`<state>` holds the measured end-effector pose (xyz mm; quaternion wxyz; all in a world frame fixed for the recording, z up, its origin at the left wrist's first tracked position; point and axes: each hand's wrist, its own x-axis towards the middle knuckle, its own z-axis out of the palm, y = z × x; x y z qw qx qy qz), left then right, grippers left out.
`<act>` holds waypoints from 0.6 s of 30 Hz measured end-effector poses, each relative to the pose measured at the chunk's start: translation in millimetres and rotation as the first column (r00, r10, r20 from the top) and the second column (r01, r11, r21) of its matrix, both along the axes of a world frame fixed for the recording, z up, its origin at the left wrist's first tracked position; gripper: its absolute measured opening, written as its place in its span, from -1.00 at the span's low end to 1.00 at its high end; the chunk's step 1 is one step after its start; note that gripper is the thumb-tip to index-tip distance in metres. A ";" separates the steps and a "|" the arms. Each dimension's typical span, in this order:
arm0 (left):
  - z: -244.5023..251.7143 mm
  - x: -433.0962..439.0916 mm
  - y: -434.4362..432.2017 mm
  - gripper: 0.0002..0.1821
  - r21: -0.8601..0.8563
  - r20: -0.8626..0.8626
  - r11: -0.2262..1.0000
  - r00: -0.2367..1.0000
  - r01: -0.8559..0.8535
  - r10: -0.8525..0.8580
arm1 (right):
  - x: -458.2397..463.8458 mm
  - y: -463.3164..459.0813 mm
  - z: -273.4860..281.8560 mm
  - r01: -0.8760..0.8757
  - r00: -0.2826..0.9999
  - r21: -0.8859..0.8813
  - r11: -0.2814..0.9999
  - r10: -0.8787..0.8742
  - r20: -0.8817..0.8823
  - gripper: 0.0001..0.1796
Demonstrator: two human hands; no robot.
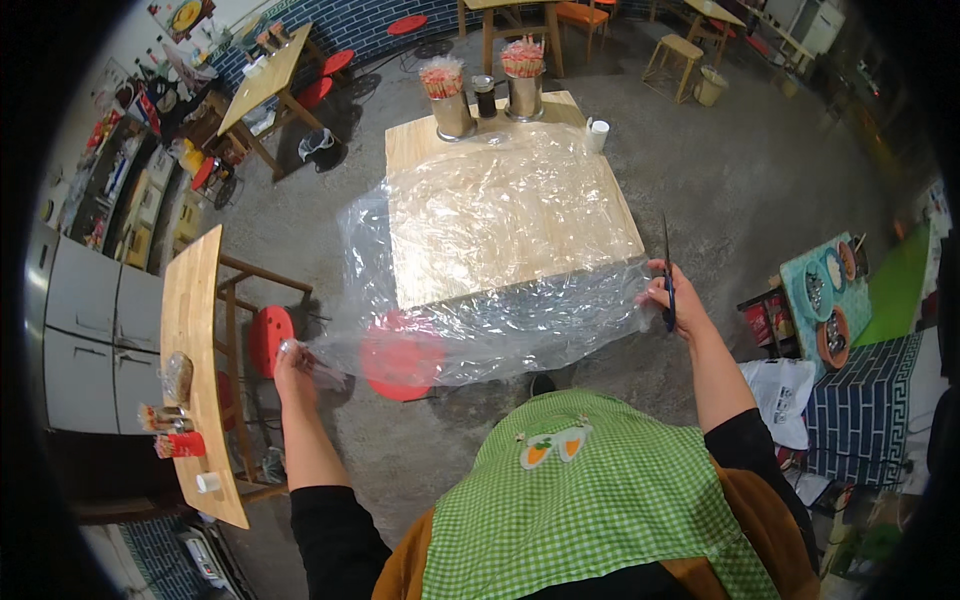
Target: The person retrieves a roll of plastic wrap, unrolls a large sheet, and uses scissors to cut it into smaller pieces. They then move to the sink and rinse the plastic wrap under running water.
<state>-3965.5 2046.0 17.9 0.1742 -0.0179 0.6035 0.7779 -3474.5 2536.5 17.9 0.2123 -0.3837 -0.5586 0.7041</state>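
Observation:
A clear plastic sheet (510,202) spreads over a light wooden table (409,150), its near edge hanging past the table towards me. At its near left corner, my left hand (294,367) grips the bunched film. My right hand (679,296) pinches the sheet's right edge and also holds scissors (667,285), the blade pointing away from me. Along the table's far side stand two metal holders with wrapped chopsticks (454,116) (523,90) and a dark-filled jar (484,96) between them. A white cup (597,135) sits at the far right edge.
Through the film's near part shows a red stool (401,360). To the left stand another wooden table (191,322) and a red stool (271,341). Bowls (817,289) rest on a teal-topped counter at right, above a white bag (780,397). A lined bin (321,146) is at far left.

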 end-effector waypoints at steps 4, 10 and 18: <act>-4.0 1.3 -17.6 -0.86 -0.172 -0.010 0.984 0.999 -0.036 0.035 | -19.9 4.1 7.6 -0.037 0.996 0.097 0.995 0.029 0.086 -0.41; -35.9 77.0 -66.2 -0.64 -0.135 0.078 0.949 0.952 -0.286 0.298 | -36.4 21.1 11.2 -0.186 0.983 -0.040 0.982 0.185 -0.008 -0.40; -41.6 313.1 -52.2 -0.80 -0.755 -0.586 0.133 0.752 -0.642 0.302 | -47.8 48.2 12.4 -0.400 0.915 -0.217 0.890 0.375 -0.149 -0.39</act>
